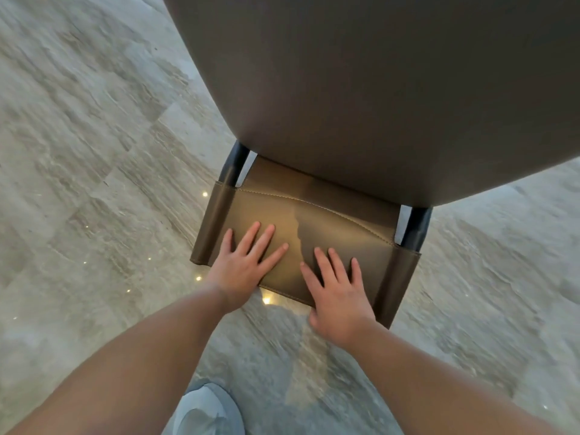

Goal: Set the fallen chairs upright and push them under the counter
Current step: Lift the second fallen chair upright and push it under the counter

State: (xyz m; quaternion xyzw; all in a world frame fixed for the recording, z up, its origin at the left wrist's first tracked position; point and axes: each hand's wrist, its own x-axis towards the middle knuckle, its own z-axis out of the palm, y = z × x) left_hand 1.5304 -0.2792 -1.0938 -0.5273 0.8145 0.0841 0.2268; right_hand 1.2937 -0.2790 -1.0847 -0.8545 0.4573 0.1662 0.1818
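item: chair (314,227), brown leather-look backrest panel with stitched seams, slung between two dark metal posts; stands upright on the floor, directly ahead of and below the person. its seat is hidden beneath the counter (376,89), whose large rounded grey-brown top fills the upper right of the view and overhangs the top of the backrest, so the chair looks already partly tucked in. long axis of the backrest runs left to right across the view, slightly tilted, square to the likely push. left hand (248,262): flat, fingers straight and spread, palm on the left half of the panel, gripping nothing. right hand (337,288): likewise flat and spread, pressed on the right half, heel at the lower edge. both hands about equally near, side by side but apart, either side of the panel's middle crease. judgement: chair lies straight forward from the palms, so an even two-handed shove away from the body should seat it further under; uneven pressure could swing it. surroundings: pale streaked stone floor (94,152) with light glints; a grey shoe (207,409) at the bottom edge.
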